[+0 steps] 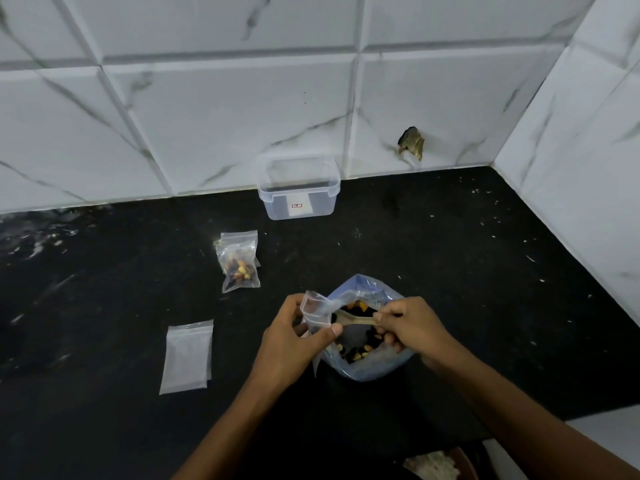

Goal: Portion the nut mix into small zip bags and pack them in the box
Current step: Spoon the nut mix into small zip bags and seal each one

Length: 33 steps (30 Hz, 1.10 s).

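Observation:
A large bluish bag of nut mix (367,365) lies open on the black counter in front of me. My left hand (294,341) pinches the mouth of a small clear zip bag (317,311) held over it. My right hand (412,327) grips a pale plastic spoon (353,319) whose bowl points into the small bag's opening. A filled small zip bag of nuts (239,263) lies further back to the left. A stack of unfilled zip bags (187,356) lies flat at the left. The clear plastic box (299,188) stands open against the wall.
The black counter (485,289) meets marble-tiled walls at the back and right, forming a corner. A broken hole in the tile (412,142) shows to the right of the box. The counter's front edge drops off at lower right, where some pale material (433,465) shows below.

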Each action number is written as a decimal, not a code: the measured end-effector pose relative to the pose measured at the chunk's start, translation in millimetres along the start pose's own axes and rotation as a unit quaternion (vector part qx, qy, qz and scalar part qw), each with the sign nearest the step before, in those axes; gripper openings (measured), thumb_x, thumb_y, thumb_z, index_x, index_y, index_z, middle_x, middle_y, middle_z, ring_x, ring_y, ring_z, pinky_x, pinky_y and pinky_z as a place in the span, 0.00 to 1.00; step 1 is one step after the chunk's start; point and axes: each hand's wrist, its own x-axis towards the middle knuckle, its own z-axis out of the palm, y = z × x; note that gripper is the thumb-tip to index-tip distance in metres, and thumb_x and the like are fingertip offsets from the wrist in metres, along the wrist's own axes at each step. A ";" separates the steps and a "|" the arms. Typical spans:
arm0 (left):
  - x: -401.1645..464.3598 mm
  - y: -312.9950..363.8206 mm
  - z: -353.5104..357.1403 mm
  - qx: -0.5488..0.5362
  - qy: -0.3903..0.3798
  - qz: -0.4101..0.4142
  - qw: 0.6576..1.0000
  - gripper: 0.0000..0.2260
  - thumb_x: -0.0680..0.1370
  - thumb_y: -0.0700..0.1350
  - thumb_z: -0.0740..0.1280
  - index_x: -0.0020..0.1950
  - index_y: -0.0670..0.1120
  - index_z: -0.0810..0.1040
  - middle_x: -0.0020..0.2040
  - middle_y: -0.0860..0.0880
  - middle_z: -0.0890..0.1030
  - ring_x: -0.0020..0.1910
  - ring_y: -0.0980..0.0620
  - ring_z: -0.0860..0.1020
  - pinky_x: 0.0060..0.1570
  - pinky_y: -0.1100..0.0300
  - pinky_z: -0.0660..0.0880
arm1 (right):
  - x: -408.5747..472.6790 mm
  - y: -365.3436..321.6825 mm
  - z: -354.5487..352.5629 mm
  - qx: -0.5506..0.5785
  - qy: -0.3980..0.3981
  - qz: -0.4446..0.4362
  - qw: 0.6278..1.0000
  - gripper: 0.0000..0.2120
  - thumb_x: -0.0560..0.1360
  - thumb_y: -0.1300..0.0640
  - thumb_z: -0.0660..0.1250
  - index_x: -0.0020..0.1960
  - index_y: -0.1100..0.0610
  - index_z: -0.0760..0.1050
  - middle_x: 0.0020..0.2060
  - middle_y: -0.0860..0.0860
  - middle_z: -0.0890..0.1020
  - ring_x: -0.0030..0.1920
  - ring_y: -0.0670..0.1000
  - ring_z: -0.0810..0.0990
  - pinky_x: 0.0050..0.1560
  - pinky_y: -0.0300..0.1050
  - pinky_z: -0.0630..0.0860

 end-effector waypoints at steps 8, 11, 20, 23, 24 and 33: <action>-1.7 1.3 -7.1 0.048 0.019 0.019 0.998 0.21 0.71 0.49 0.77 0.59 0.61 0.73 0.55 0.59 0.82 0.55 0.65 0.80 0.46 0.67 0.79 | -27.8 -0.7 -42.9 0.054 0.002 -0.009 0.998 0.06 0.77 0.60 0.64 0.48 0.58 0.81 0.41 0.56 0.82 0.32 0.46 0.77 0.30 0.36 0.73; -3.0 6.6 -3.9 0.109 0.019 0.039 0.993 0.24 0.70 0.50 0.77 0.61 0.60 0.70 0.54 0.62 0.79 0.51 0.74 0.76 0.42 0.74 0.74 | -42.3 -16.5 -55.2 0.066 0.008 -0.034 0.997 0.07 0.77 0.61 0.64 0.47 0.58 0.81 0.38 0.55 0.82 0.31 0.45 0.77 0.30 0.37 0.73; 1.2 13.6 9.7 0.172 0.054 0.086 0.980 0.23 0.68 0.55 0.76 0.59 0.62 0.70 0.52 0.60 0.80 0.51 0.64 0.78 0.52 0.54 0.80 | -78.8 -59.1 -32.8 -0.302 0.100 -0.328 0.889 0.05 0.76 0.57 0.68 0.50 0.51 0.80 0.41 0.46 0.80 0.41 0.42 0.78 0.44 0.39 0.77; 2.9 13.5 9.7 0.149 0.061 0.094 0.982 0.24 0.68 0.52 0.77 0.59 0.59 0.72 0.52 0.59 0.81 0.50 0.64 0.79 0.51 0.56 0.80 | -82.5 -55.7 -19.0 -0.440 0.084 -0.446 0.774 0.06 0.69 0.58 0.71 0.46 0.55 0.78 0.40 0.50 0.79 0.35 0.46 0.77 0.33 0.45 0.79; 3.5 13.0 9.1 0.140 0.060 0.097 0.984 0.24 0.68 0.51 0.78 0.59 0.59 0.72 0.52 0.59 0.82 0.51 0.64 0.80 0.51 0.57 0.80 | -84.9 -56.7 -17.2 -0.441 0.079 -0.462 0.765 0.06 0.67 0.57 0.71 0.43 0.54 0.78 0.37 0.49 0.79 0.32 0.45 0.76 0.28 0.44 0.78; -0.6 6.8 -2.2 0.058 0.058 0.060 0.995 0.21 0.71 0.50 0.77 0.58 0.60 0.72 0.53 0.59 0.81 0.51 0.68 0.79 0.43 0.72 0.76 | -73.8 -61.9 -51.4 -0.274 0.172 -0.362 0.874 0.04 0.74 0.55 0.67 0.45 0.52 0.80 0.38 0.45 0.79 0.38 0.41 0.77 0.40 0.34 0.74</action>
